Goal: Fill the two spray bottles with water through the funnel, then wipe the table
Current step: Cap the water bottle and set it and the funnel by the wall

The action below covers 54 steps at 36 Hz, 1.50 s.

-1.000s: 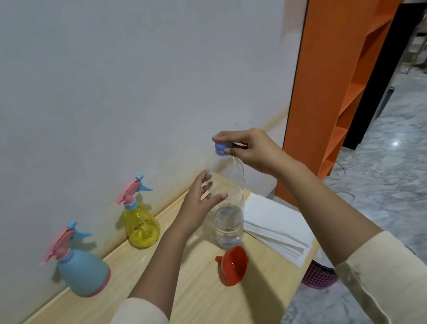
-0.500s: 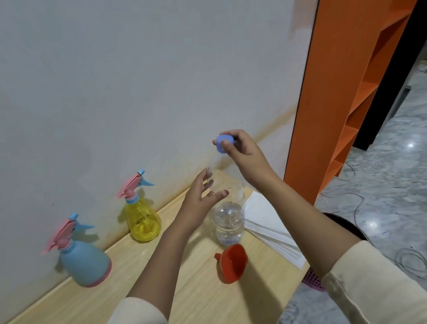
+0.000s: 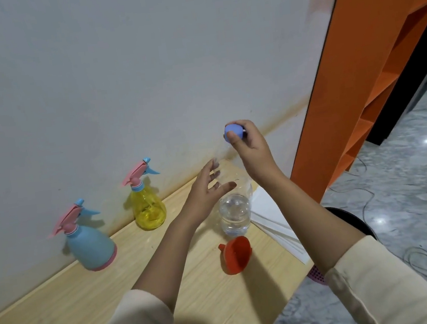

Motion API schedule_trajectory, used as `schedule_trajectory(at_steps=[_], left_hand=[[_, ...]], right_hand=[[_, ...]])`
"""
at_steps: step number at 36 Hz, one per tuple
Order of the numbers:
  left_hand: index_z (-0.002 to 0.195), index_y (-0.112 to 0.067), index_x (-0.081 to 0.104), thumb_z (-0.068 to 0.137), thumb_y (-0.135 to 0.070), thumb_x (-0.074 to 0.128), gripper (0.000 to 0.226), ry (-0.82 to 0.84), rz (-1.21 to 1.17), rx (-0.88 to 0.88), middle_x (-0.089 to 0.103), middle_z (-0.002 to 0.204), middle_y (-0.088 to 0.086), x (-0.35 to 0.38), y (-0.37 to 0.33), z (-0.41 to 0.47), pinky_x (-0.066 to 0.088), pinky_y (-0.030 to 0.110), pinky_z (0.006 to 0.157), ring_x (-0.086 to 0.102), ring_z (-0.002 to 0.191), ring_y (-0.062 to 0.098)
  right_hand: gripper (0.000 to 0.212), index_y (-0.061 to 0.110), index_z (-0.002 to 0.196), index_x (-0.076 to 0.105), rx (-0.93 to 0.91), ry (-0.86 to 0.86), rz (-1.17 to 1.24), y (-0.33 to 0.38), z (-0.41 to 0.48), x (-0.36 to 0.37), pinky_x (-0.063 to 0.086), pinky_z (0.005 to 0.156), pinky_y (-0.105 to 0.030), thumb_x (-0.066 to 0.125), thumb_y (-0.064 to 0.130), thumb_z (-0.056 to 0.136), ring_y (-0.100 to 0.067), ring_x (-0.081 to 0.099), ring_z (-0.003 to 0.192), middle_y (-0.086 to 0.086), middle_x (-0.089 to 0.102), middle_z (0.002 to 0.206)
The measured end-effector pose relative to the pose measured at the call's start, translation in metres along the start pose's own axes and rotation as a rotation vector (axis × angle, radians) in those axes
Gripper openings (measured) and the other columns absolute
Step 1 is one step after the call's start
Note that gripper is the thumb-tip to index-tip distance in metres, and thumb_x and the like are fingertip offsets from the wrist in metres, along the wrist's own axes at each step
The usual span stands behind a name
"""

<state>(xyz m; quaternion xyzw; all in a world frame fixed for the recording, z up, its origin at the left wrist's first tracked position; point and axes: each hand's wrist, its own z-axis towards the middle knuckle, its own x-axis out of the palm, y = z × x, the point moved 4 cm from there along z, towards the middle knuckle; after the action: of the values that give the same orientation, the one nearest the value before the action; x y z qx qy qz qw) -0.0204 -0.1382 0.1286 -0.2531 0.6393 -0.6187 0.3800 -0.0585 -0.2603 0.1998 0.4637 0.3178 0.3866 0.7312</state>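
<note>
We are barely started: our right hand [image 3: 252, 146] pinches the cap [image 3: 231, 132] above the open water bottle [image 3: 235, 210], and our left hand [image 3: 205, 192] is spread beside it. The funnel [image 3: 236, 254] lies on the table [image 3: 62, 301]. The blue [image 3: 90, 244] and yellow [image 3: 148, 207] sprayers stand capped by the wall. Filling and wiping remain.

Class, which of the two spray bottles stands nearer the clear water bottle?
The yellow spray bottle, which is see-through; the blue spray bottle stands farther left, away from the water bottle.
</note>
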Motion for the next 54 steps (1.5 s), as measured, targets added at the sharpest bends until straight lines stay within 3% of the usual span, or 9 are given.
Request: schedule_trajectory(at_steps=[17, 22, 29, 35, 37, 41, 45, 49, 54], left_hand=[[0.146, -0.016, 0.027, 0.084, -0.019, 0.069, 0.075, -0.061, 0.022, 0.011, 0.037, 0.147, -0.003, 0.007, 0.001, -0.003, 0.039, 0.030, 0.107, 0.041, 0.131, 0.009], [0.150, -0.020, 0.019, 0.083, -0.038, 0.069, 0.085, -0.092, 0.093, 0.003, 0.019, 0.157, -0.009, 0.006, 0.012, -0.008, 0.018, 0.030, 0.116, 0.018, 0.141, 0.001], [0.144, -0.011, 0.033, 0.081, -0.060, 0.058, 0.082, -0.355, 0.244, -0.367, 0.032, 0.150, 0.008, -0.002, 0.064, -0.045, 0.031, 0.041, 0.111, 0.035, 0.136, 0.023], [0.096, -0.009, 0.060, 0.068, -0.080, 0.040, 0.079, -0.127, 0.290, -0.815, 0.061, 0.083, 0.008, 0.024, 0.114, -0.079, 0.044, 0.029, 0.070, 0.059, 0.081, 0.027], [0.084, -0.019, 0.055, 0.059, -0.082, 0.040, 0.069, -0.106, 0.170, -0.859, 0.060, 0.086, 0.011, 0.034, 0.117, -0.081, 0.047, 0.025, 0.064, 0.061, 0.083, 0.025], [0.105, -0.012, 0.058, 0.050, -0.082, 0.052, 0.089, -0.098, 0.160, -0.890, 0.063, 0.110, 0.011, 0.042, 0.127, -0.072, 0.057, 0.028, 0.064, 0.066, 0.095, 0.026], [0.083, -0.015, 0.053, 0.076, -0.062, 0.060, 0.048, -0.105, 0.148, -0.828, 0.057, 0.092, 0.003, 0.051, 0.128, -0.067, 0.058, 0.040, 0.082, 0.062, 0.091, 0.028], [0.116, -0.008, 0.057, 0.080, -0.058, 0.053, 0.062, -0.099, 0.186, -0.801, 0.059, 0.119, 0.013, 0.054, 0.134, -0.068, 0.049, 0.042, 0.095, 0.057, 0.111, 0.032], [0.083, -0.019, 0.057, 0.075, -0.062, 0.059, 0.044, -0.093, 0.170, -0.695, 0.062, 0.096, 0.005, 0.054, 0.139, -0.078, 0.047, 0.033, 0.085, 0.059, 0.095, 0.026]], right_hand=[[0.037, 0.018, 0.086, 0.037, -0.044, -0.203, -0.092, 0.004, 0.001, 0.002, 0.035, 0.065, -0.013, 0.072, 0.027, 0.081, -0.008, 0.041, 0.073, 0.004, 0.041, 0.085], [0.039, 0.018, 0.099, 0.044, 0.044, -0.054, -0.102, -0.010, -0.009, 0.002, 0.037, 0.080, -0.017, 0.075, 0.031, 0.078, -0.011, 0.048, 0.097, 0.002, 0.050, 0.103], [0.078, 0.022, 0.134, 0.035, 0.232, 0.107, -0.051, -0.045, -0.032, -0.014, 0.031, 0.100, -0.020, 0.080, 0.031, 0.071, -0.009, 0.039, 0.128, 0.008, 0.041, 0.132], [0.086, 0.029, 0.142, 0.024, 0.253, 0.112, -0.018, -0.053, -0.041, -0.013, 0.039, 0.105, -0.030, 0.077, 0.033, 0.075, -0.014, 0.044, 0.124, 0.013, 0.041, 0.128], [0.084, 0.029, 0.142, 0.024, 0.266, 0.109, -0.014, -0.051, -0.040, -0.012, 0.040, 0.103, -0.029, 0.076, 0.032, 0.076, -0.015, 0.045, 0.122, 0.004, 0.041, 0.130], [0.075, 0.037, 0.133, 0.025, 0.251, 0.093, -0.017, -0.050, -0.042, -0.010, 0.040, 0.100, -0.027, 0.074, 0.029, 0.078, -0.016, 0.045, 0.122, 0.001, 0.040, 0.133], [0.071, 0.040, 0.127, 0.024, 0.261, 0.066, -0.009, -0.049, -0.045, -0.009, 0.040, 0.099, -0.027, 0.074, 0.028, 0.079, -0.016, 0.045, 0.121, 0.000, 0.041, 0.132], [0.070, 0.038, 0.128, 0.024, 0.254, 0.057, -0.005, -0.048, -0.046, -0.010, 0.039, 0.101, -0.027, 0.073, 0.027, 0.079, -0.015, 0.045, 0.123, -0.002, 0.038, 0.138], [0.070, 0.039, 0.128, 0.024, 0.274, 0.035, -0.006, -0.047, -0.047, -0.010, 0.039, 0.096, -0.023, 0.073, 0.027, 0.080, -0.016, 0.045, 0.124, -0.001, 0.039, 0.138]])
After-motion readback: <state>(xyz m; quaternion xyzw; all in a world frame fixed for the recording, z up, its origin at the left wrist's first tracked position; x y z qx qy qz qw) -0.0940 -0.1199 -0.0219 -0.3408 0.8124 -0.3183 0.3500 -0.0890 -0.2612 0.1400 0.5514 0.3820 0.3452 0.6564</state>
